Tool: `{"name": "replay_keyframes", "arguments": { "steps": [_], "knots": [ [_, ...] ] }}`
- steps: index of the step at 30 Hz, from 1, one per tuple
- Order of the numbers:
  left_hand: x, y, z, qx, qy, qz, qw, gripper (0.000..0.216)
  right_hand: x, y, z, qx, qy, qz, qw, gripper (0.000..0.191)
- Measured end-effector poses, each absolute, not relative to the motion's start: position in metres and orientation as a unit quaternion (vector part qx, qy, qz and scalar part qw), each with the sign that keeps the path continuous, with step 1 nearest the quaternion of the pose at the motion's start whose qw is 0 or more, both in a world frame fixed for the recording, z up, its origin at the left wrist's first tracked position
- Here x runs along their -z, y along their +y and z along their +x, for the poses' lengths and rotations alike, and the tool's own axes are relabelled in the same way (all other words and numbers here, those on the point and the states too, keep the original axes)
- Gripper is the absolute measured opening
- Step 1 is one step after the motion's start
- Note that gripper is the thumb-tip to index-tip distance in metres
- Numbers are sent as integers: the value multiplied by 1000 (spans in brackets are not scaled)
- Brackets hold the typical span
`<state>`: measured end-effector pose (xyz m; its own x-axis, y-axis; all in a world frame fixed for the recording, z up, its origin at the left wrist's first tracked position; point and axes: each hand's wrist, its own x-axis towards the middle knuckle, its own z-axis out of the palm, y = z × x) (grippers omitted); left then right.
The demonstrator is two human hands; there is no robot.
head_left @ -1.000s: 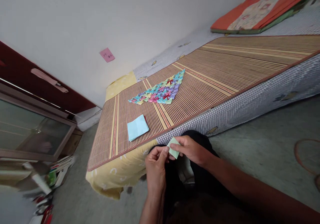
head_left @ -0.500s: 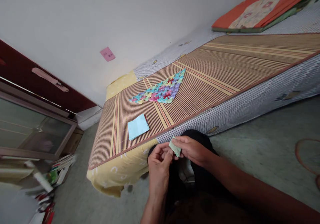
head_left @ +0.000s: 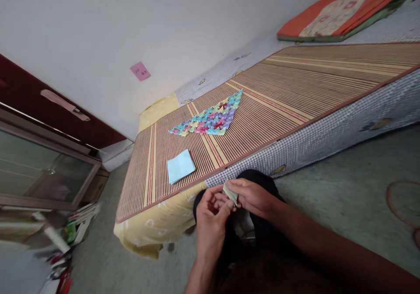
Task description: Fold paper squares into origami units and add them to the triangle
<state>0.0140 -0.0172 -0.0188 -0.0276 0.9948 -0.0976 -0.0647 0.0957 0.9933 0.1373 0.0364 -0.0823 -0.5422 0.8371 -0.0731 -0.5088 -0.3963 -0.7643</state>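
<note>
Above my knees, at the bed's edge, both hands hold a small folded piece of pale green paper (head_left: 231, 193). My left hand (head_left: 213, 213) grips its lower left side, thumb on the near corner. From the right, my right hand (head_left: 251, 194) pinches its upper edge between thumb and fingers. Beyond them on the mat lies a stack of light blue paper sheets (head_left: 180, 167). Farther back rests a triangular sheet of many colourful folded paper pieces (head_left: 211, 117).
A striped bamboo mat (head_left: 262, 127) covers the bed. Folded orange and patterned bedding (head_left: 344, 14) lies at the far right. A pink note (head_left: 140, 71) is on the wall. At left stands a glass-fronted cabinet (head_left: 46, 167), with clutter on the floor below.
My left thumb has slid right and up along the near edge of the green paper, which now shows a smaller face. The right hand stays nearly in place.
</note>
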Motion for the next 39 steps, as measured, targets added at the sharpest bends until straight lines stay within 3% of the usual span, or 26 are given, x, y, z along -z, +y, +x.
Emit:
{"name": "replay_keyframes", "arguments": {
  "steps": [16,21,26,39],
  "knots": [
    [19,-22,9,-508,584,470,424,22,69,38,150,-689,-502,-267,449,49],
    [16,-24,8,-478,606,514,373,25,67,33,151,-609,-535,-289,509,21],
    [11,-24,10,-462,602,536,370,22,53,27,156,-481,-645,-255,536,17],
    [14,-27,13,-496,605,491,383,19,48,26,156,-480,-651,-228,542,17]
  ]
}}
